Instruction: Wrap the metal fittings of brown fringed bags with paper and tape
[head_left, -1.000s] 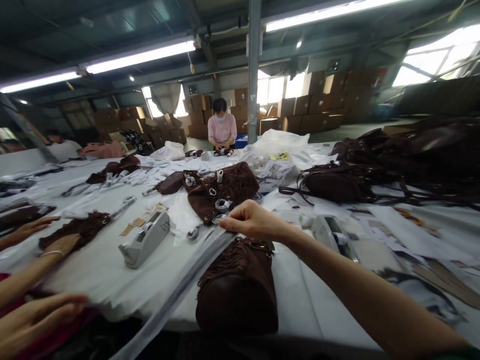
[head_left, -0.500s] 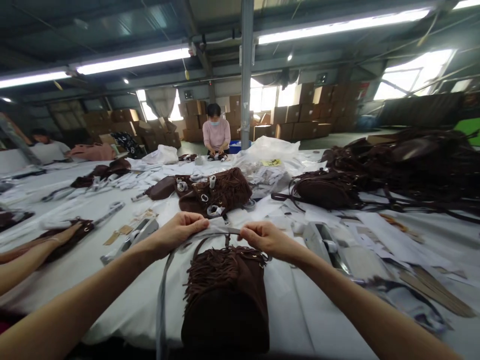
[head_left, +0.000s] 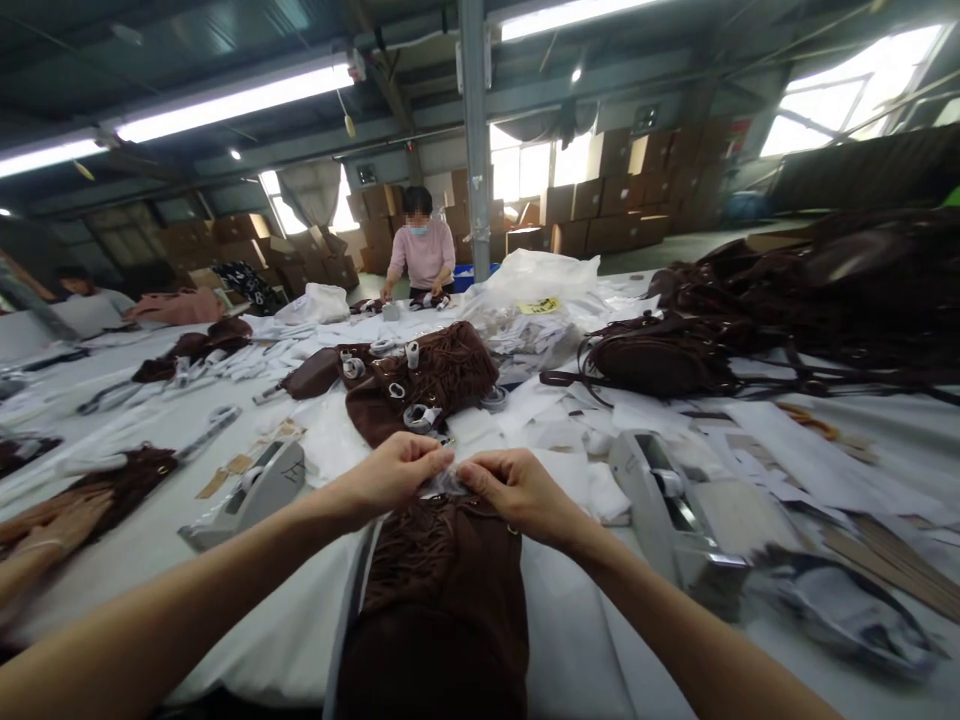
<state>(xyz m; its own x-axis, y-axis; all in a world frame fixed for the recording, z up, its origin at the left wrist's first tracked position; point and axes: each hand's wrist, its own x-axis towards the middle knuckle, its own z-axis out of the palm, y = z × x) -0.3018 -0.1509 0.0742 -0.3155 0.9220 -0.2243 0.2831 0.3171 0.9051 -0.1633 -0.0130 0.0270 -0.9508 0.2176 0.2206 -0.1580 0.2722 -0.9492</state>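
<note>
1. The fringed brown bag (head_left: 454, 590) lies at the near edge of the white-covered tabletop (head_left: 292, 615), its rounded base toward this edge.
2. The left hand (head_left: 420, 465) has its thumb and fingers pressed together upon pale wrapping (head_left: 445, 484), just above the bag's top.
3. The right hand (head_left: 502, 485) pinches the same wrapping from the other side; the fingertips of both hands are very near, but whether they touch I cannot tell.
4. A grey strip (head_left: 352, 600) runs down along the bag's left side to the near edge.
5. A second brown bag (head_left: 450, 370) lies beyond the hands, toward the far edge.
6. Grey tape dispensers stand on both sides, left (head_left: 259, 490) and right (head_left: 660, 500).
7. A co-worker (head_left: 424, 248) is at the far edge.
</note>
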